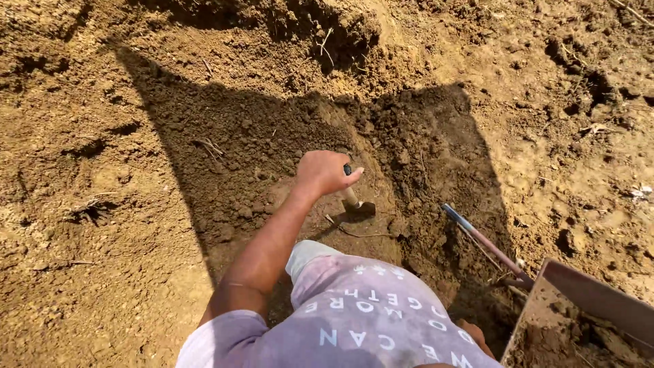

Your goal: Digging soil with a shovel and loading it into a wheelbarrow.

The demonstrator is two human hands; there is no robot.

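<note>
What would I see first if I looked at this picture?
First, the left hand in the middle, gripping a short pale-handled digging tool stuck into the brown, crumbly soil. A big dark shadow falls across the ground around it. At lower right lies a long-handled shovel with a rusty metal blade.

left hand (322, 172) grips trowel (351, 197) in soil (259, 150)

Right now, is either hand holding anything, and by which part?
The left hand grips a short tool handle at its upper end; its lower end is in the soil. The right hand is mostly hidden: cannot tell.
</note>
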